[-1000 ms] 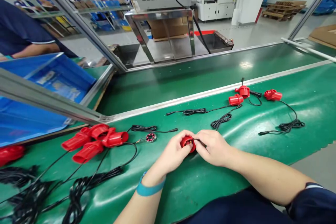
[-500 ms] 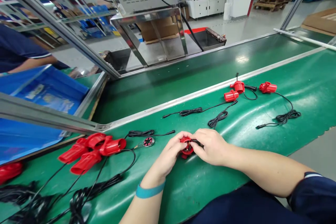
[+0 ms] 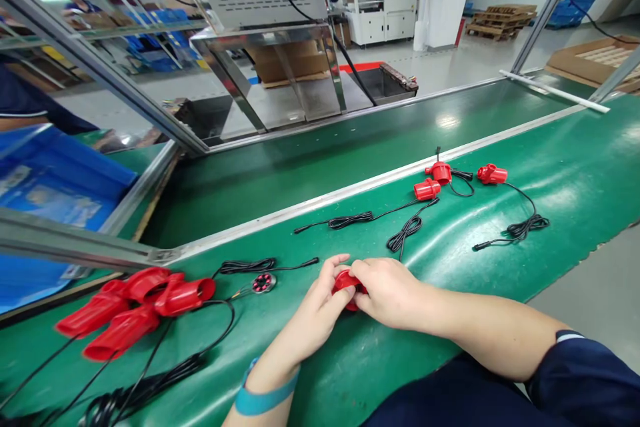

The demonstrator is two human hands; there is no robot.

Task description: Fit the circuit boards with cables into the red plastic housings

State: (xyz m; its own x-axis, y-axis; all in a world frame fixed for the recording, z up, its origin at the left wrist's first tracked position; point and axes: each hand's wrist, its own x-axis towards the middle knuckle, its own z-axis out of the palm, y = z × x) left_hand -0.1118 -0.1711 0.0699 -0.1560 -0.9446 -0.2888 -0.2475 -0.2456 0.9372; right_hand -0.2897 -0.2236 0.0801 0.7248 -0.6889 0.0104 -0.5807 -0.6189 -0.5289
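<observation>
Lower centre: one red housing (image 3: pixel 344 279), clamped in our left hand (image 3: pixel 316 310) and our right hand (image 3: pixel 393 290); lower left: clustered red sockets (image 3: pixel 123 330)

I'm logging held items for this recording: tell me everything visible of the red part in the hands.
The red part looks plastic and smooth, with a rounded outline. The left hand and right hand hold it between them, over the green mat, and hide much of it. Its full shape, exact tilt and whether it touches the mat cannot be told.
</observation>
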